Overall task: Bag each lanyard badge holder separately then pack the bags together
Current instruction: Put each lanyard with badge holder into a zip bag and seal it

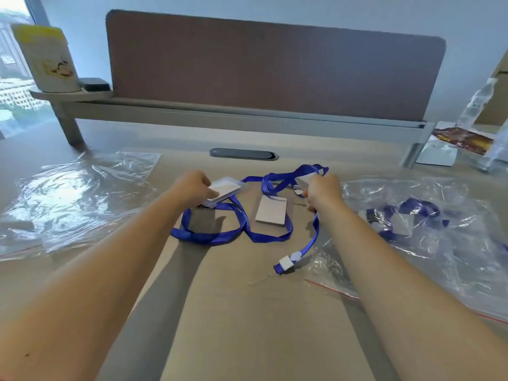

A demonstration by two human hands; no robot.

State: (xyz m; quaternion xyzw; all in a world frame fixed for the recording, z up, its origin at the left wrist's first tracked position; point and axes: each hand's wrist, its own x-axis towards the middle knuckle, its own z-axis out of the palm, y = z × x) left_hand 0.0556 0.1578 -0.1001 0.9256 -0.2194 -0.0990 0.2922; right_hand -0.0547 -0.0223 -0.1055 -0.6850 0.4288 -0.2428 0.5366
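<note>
desk (247,312) first, pale wood with a brown partition screen (275,70) standing along its far edge. clear bags lie flat on the left (82,193), and a crumpled bag on the right (439,243), with a red seal line on its near edge, already holds one blue lanyard with its badge holder. between them the loose blue lanyards (247,229) sprawl in overlapping loops across the middle of the desk, with one badge holder (271,210) lying flat among them and a strap end with a white clip (286,261) trailing toward the near side.

the left hand (192,188) pinches a second badge holder (226,188), lifted and tilted off the desk, its strap hanging down into the tangle. the right hand (324,192) is curled round a stretch of blue strap; a small white piece sits by its fingers, perhaps another clip, though the view is too blurred to be sure.

the risk, as i judge it, is in the crossings: the straps lie over one another, so pulling the lifted holder away could drag the flat one along or tighten a loop into a knot. the dangling clip could also snag the edge of the right bag and pull it out of place. easing the straps apart before lifting further would seem wise.
</note>
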